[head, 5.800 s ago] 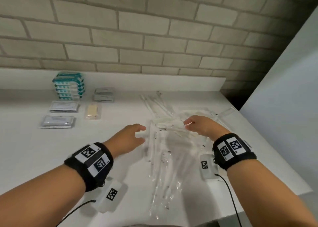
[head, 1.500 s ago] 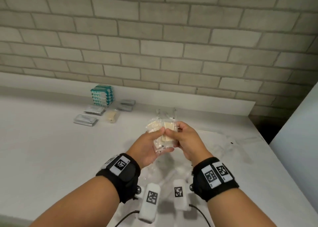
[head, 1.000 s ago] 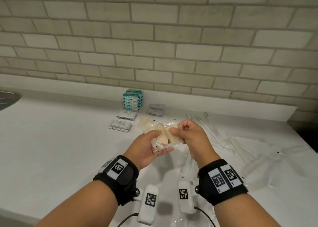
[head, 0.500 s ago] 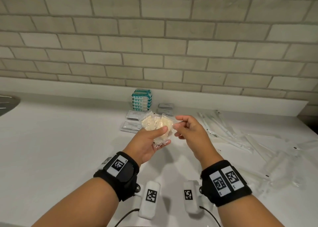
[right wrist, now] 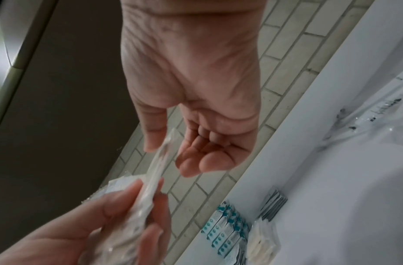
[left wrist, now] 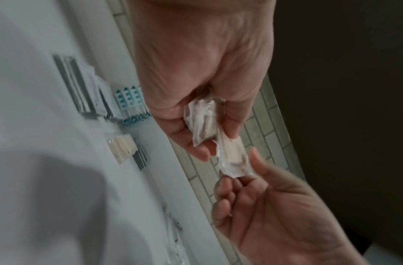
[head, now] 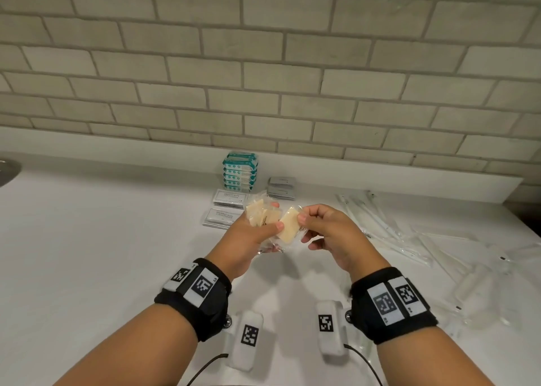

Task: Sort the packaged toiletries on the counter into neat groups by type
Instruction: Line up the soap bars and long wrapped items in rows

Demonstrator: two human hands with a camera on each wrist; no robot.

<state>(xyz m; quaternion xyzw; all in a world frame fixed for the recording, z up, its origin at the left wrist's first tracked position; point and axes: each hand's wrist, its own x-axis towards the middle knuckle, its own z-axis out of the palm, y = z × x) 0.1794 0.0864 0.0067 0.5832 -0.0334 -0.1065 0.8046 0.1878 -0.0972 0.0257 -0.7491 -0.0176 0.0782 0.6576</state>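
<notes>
Both hands are raised over the white counter [head: 102, 254]. My left hand [head: 270, 217] grips a fanned bunch of cream soap bars in clear wrappers [head: 257, 214], also seen in the left wrist view as soap bars [left wrist: 202, 122]. My right hand [head: 303, 224] pinches one wrapped soap bar [head: 288, 224] between thumb and forefinger at the bunch's right edge. The left thumb still lies on that bar. In the right wrist view this bar [right wrist: 159, 170] shows edge-on between the right thumb and the curled fingers. More soap bars [left wrist: 123, 148] lie on the counter.
At the back stand a stack of teal wipe packs [head: 240, 172], two piles of white sachets [head: 224, 217] and a pile of grey sachets [head: 281, 188]. Clear-wrapped toothbrushes [head: 380, 227] are strewn across the right side. A sink rim [head: 8, 172] shows far left.
Both hands lifted soap bars out of the clear-wrapped pile and carried them left. In the last half second my right hand drew one bar out of the bunch to the right.
</notes>
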